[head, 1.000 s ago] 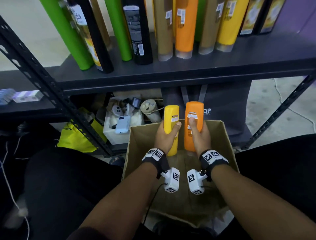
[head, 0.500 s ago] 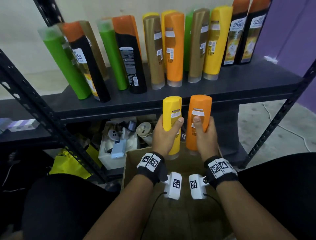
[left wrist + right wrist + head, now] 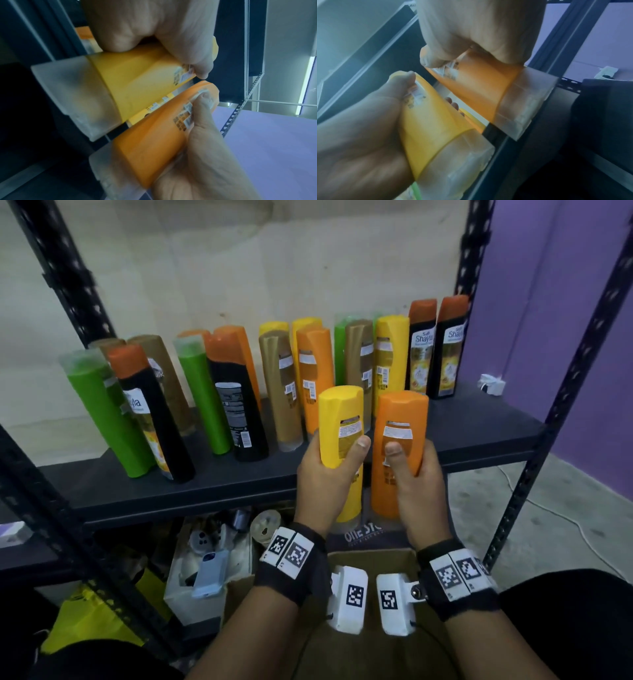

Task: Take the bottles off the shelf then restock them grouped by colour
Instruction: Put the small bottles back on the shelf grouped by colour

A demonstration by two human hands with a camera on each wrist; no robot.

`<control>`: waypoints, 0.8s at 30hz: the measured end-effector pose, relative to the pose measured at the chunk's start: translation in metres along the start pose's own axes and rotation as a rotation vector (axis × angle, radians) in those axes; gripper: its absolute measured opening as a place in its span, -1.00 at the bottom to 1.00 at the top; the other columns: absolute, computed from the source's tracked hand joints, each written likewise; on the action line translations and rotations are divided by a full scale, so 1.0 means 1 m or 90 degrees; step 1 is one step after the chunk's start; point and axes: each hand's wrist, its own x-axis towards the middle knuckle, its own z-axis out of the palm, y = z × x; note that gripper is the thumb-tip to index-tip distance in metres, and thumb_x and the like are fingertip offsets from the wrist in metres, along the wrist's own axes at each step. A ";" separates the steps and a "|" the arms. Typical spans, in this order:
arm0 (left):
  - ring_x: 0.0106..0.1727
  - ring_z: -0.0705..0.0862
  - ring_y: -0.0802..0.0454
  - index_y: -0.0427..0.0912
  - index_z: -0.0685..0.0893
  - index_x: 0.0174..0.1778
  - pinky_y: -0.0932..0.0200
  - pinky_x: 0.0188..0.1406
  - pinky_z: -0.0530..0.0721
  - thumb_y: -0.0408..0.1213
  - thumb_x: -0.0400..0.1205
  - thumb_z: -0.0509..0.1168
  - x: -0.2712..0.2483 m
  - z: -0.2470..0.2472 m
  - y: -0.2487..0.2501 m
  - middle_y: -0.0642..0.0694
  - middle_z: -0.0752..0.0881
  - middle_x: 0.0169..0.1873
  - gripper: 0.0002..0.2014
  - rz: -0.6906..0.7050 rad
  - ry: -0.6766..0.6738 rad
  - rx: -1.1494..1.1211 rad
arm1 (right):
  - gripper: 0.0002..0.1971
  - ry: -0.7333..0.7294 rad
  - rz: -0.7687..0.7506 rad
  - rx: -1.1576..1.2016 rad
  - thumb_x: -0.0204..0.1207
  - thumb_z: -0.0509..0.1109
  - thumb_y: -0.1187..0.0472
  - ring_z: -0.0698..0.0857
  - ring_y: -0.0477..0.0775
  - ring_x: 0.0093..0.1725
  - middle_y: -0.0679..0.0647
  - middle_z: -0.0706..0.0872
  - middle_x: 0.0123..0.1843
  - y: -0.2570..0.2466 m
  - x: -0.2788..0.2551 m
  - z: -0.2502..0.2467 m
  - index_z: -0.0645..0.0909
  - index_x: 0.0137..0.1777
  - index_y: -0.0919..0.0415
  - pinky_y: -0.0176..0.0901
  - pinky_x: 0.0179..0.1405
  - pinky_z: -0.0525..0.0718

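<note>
My left hand (image 3: 329, 470) grips a yellow bottle (image 3: 340, 419) upright, cap end down, just in front of the dark shelf board (image 3: 239, 477). Beside it my right hand (image 3: 411, 474) grips an orange bottle (image 3: 400, 426) the same way. Both thumbs press the bottles' back labels. The left wrist view shows the yellow bottle (image 3: 137, 75) with its clear cap (image 3: 68, 97) and the orange bottle (image 3: 154, 135) below it. The right wrist view shows the orange bottle (image 3: 479, 83) and the yellow bottle (image 3: 433, 128). On the shelf stand several green, black, gold, orange and yellow bottles (image 3: 308, 371), mixed by colour.
A cardboard box (image 3: 370, 563) sits below my wrists between my knees. A white bin of clutter (image 3: 205, 570) and a yellow bag (image 3: 85, 618) lie under the shelf. Black uprights (image 3: 513, 501) frame the shelf. Bare shelf board lies at the front right (image 3: 479, 422).
Both hands have lifted the yellow and orange bottles out of the cardboard box up to shelf height. My head has tilted up, so the whole bottle row shows.
</note>
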 end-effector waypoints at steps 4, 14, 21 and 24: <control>0.11 0.79 0.32 0.18 0.68 0.29 0.45 -0.03 0.71 0.26 0.58 0.43 0.017 0.012 0.019 0.28 0.82 0.08 -0.58 0.042 0.012 -0.013 | -0.47 -0.009 -0.045 0.030 0.34 0.38 -0.60 0.77 -0.24 0.12 -0.25 0.79 0.13 -0.029 0.019 -0.004 0.59 0.21 -0.38 -0.05 0.14 0.72; 0.10 0.79 0.30 0.13 0.50 0.32 0.48 -0.07 0.69 0.04 0.63 0.50 0.055 0.034 0.037 0.29 0.79 0.08 -0.58 0.100 0.037 -0.050 | -0.64 -0.025 -0.097 0.047 0.43 0.32 -0.56 0.78 -0.26 0.20 -0.36 0.77 0.23 -0.068 0.071 -0.011 0.54 0.20 -0.62 -0.11 0.14 0.73; 0.10 0.79 0.32 0.24 0.51 0.28 0.47 -0.04 0.68 0.10 0.63 0.48 0.076 0.051 0.034 0.33 0.79 0.07 -0.63 0.129 0.044 -0.019 | -0.58 -0.034 -0.083 0.050 0.42 0.27 -0.60 0.75 -0.24 0.26 -0.34 0.75 0.27 -0.061 0.104 -0.011 0.51 0.24 -0.60 0.01 0.28 0.73; 0.08 0.80 0.32 0.23 0.52 0.29 0.45 -0.03 0.69 0.13 0.62 0.47 0.083 0.058 0.025 0.34 0.80 0.07 -0.61 0.120 0.050 -0.013 | -0.51 -0.057 -0.050 0.032 0.38 0.21 -0.66 0.70 -0.35 0.24 -0.38 0.71 0.28 -0.051 0.114 -0.010 0.44 0.28 -0.61 -0.09 0.25 0.68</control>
